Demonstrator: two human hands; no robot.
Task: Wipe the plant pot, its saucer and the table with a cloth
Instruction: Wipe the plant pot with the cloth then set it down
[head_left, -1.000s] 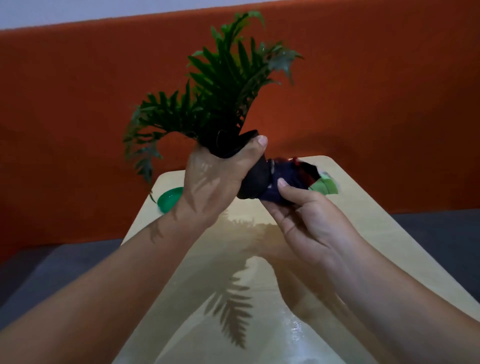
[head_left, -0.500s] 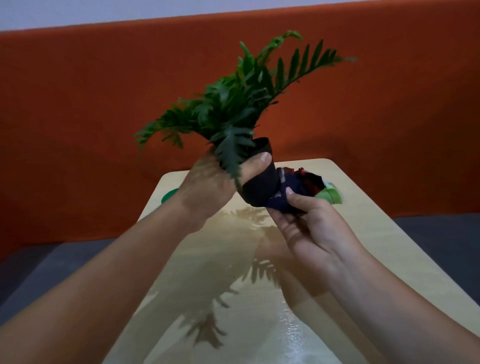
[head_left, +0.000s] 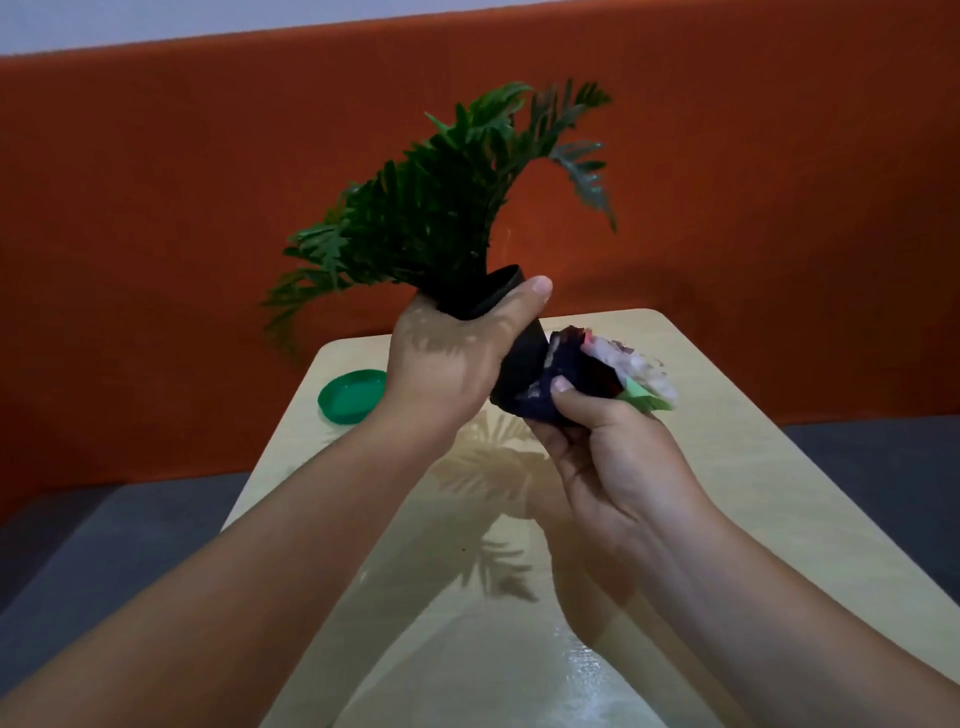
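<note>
My left hand (head_left: 447, 364) grips a small black plant pot (head_left: 522, 358) around its rim and holds it tilted in the air above the table. Green fern-like leaves (head_left: 447, 208) rise from the pot, leaning to the upper right. My right hand (head_left: 613, 457) holds a bunched multicoloured cloth (head_left: 587, 374) pressed against the pot's lower side and base. A green saucer (head_left: 350, 397) lies on the pale wooden table (head_left: 727, 467) at its far left corner, apart from both hands.
An orange partition wall (head_left: 156, 208) stands right behind the table's far edge. Dark grey floor (head_left: 104, 545) shows on both sides of the narrow table. The glossy tabletop reflects the plant and my arms.
The pot has been turned in my left hand, so the leaves swing from left to upper right. The cloth in my right hand stays against the pot's base. The saucer is now in plain view.
</note>
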